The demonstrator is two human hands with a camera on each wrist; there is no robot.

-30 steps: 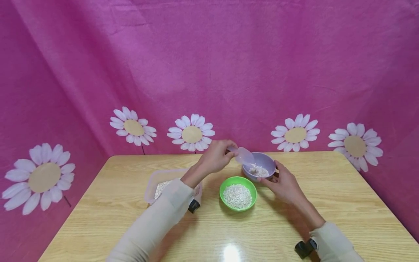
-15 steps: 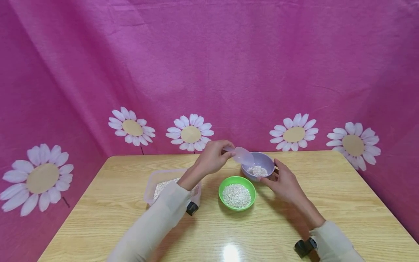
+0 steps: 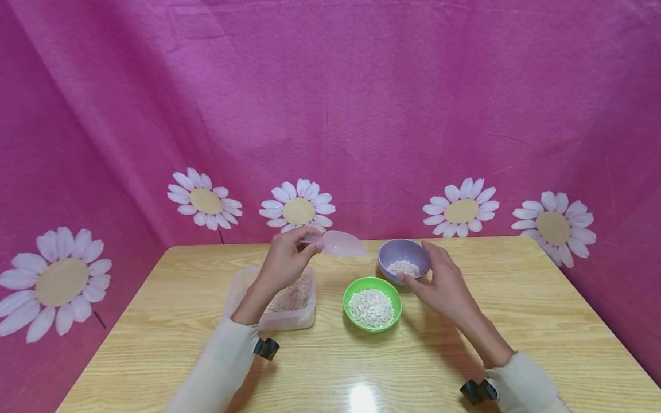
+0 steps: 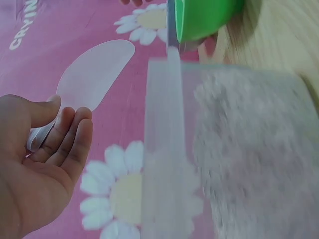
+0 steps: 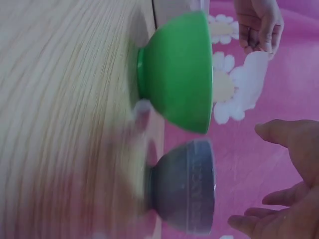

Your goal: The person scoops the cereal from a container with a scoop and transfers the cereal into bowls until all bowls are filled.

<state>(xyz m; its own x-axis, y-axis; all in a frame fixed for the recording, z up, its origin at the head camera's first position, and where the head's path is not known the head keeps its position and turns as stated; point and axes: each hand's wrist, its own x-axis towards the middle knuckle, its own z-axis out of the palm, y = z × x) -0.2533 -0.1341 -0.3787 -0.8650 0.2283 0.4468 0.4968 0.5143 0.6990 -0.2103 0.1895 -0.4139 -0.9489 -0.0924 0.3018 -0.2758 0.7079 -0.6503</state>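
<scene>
A light wooden surface [image 3: 516,321] fills the lower half of the head view, its grain running left to right, with a bright glare spot near the bottom centre. Behind it and on both sides hangs a wrinkled pink cloth backdrop [image 3: 361,103] printed with 5 white daisies [image 3: 298,209] in a row just above the far edge of the surface. Left of centre, the left hand [image 3: 283,263] is raised above the surface, its grip pinched on the handle of a pale, see-through scoop [image 3: 343,244] whose bowl points to the right, in the air between a clear plastic tub [image 3: 242,289] and a purple bowl [image 3: 403,252]; whether the scoop holds anything cannot be told. The tub sits under that hand and holds pale grains. In the left wrist view the scoop [image 4: 94,74] sticks out past the fingers [image 4: 67,132] in the upper left, with the tub's wall [image 4: 164,149] blurred at centre. Right of centre, the right hand [image 3: 444,284] lies beside the purple bowl with its grip released, fingers loosely spread, the fingertips at the bowl's near rim. The purple bowl holds a small heap of grains. Just in front of it, toward the bottom, stands a green bowl [image 3: 356,287] filled with grains. The right wrist view shows the green bowl [image 5: 182,79] and purple bowl [image 5: 187,186] side by side, close together, with the open fingers [image 5: 286,199] at the lower right.
</scene>
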